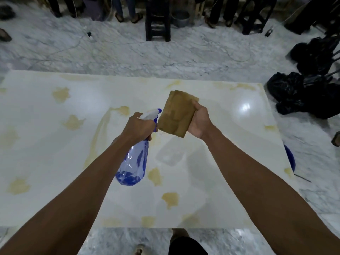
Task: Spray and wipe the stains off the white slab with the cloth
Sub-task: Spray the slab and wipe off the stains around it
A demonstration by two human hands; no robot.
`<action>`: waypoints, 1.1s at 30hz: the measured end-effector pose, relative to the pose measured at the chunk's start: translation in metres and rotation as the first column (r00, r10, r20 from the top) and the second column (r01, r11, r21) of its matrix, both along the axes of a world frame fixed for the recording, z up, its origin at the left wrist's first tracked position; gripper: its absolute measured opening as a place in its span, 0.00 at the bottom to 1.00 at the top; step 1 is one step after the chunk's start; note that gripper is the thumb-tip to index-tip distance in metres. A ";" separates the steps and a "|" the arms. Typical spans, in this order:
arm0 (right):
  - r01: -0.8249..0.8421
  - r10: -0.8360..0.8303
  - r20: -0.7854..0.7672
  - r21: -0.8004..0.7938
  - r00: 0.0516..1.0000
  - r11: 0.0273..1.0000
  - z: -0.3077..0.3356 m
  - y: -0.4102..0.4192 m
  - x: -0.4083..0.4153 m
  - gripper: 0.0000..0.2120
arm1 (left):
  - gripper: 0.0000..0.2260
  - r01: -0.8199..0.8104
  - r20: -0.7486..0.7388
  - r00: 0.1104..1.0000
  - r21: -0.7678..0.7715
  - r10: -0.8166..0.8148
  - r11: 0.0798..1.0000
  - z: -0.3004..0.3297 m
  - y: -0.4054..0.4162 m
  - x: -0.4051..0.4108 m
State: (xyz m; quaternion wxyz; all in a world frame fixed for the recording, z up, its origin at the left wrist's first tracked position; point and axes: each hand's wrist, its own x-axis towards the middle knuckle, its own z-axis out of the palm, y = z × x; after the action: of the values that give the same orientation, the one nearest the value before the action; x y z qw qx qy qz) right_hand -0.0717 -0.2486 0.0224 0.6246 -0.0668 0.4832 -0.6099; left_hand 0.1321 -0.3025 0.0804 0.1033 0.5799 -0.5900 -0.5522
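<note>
Left hand (pixel 140 127) wrapped tight round the spray bottle (pixel 133 162), a little blue liquid pooled at its base; right hand (pixel 199 121) clamps the folded cloth (pixel 177 113) above the stained white slab (pixel 55 144)

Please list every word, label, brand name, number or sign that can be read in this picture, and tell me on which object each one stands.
None: no text can be read anywhere in this view.
Spray bottle in the left hand: blue marks show on its clear body, too blurred to tell whether they are letters.
Cloth in the right hand: plain brown, no label.
White slab: only yellowish stains, no writing.
</note>
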 end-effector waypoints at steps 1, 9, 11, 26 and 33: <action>-0.007 0.007 0.021 -0.016 1.000 1.000 0.003 -0.013 -0.001 0.27 | 0.19 -0.022 0.028 0.999 -0.004 0.022 1.000 0.001 -0.007 -0.002; -0.097 0.098 0.073 -0.023 0.992 0.995 0.004 -0.082 0.011 0.27 | 0.15 -0.136 0.114 0.984 0.009 0.134 0.991 0.008 -0.045 -0.007; -0.104 0.104 0.071 -0.013 0.992 0.995 0.005 -0.090 0.013 0.27 | 0.15 -0.175 0.187 0.967 -0.008 0.173 0.985 0.005 -0.054 -0.013; -0.226 0.240 -0.034 0.224 0.970 0.948 -0.028 -0.092 -0.011 0.23 | 0.12 -0.202 0.029 0.979 -0.020 0.202 0.979 -0.021 -0.090 -0.014; -0.135 0.389 -0.821 0.367 0.419 0.920 -0.044 -0.121 -0.044 0.18 | 0.23 -0.222 -0.003 0.975 0.025 0.222 0.975 -0.043 -0.104 -0.011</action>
State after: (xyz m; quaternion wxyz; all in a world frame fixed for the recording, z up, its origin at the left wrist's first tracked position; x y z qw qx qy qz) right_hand -0.1156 -0.3694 -0.0212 0.3753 -0.3691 0.7894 -0.3160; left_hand 0.1212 -0.4070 0.0377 0.1588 0.6416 -0.5145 -0.5462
